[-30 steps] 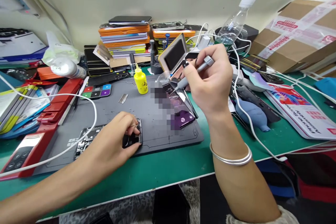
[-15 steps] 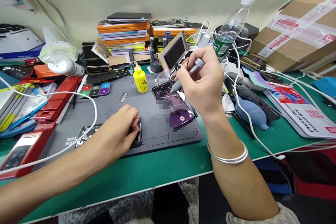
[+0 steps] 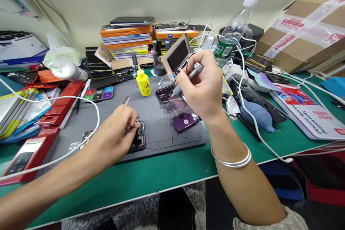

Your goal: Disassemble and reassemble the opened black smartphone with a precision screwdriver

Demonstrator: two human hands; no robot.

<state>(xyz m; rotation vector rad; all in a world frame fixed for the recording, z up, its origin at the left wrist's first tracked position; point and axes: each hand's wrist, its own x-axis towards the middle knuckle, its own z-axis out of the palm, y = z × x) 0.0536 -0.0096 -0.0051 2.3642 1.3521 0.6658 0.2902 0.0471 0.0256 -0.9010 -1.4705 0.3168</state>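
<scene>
My right hand (image 3: 206,86) is closed around a grey precision screwdriver (image 3: 194,72), its tip pointing down and left over a lit phone (image 3: 185,120). That phone lies face up on the grey work mat (image 3: 159,140). My left hand (image 3: 120,129) hovers over the right end of an opened phone (image 3: 140,136) with its inner parts bare. Thumb and fingers there are pinched together; whatever they hold, if anything, is too small to see. The left hand and forearm hide the middle of the opened phone. A small metal blade (image 3: 126,100) lies just beyond that hand.
A yellow dropper bottle (image 3: 143,82) stands on the mat, near a colored tray (image 3: 98,93). A white cable (image 3: 99,115) loops over the left side. On the right are a blue air blower (image 3: 257,115), a plastic bottle (image 3: 234,32) and a cardboard box (image 3: 304,32).
My left hand has shifted a little left, baring more of the opened phone's inside. My right hand, still holding the screwdriver, has moved slightly left.
</scene>
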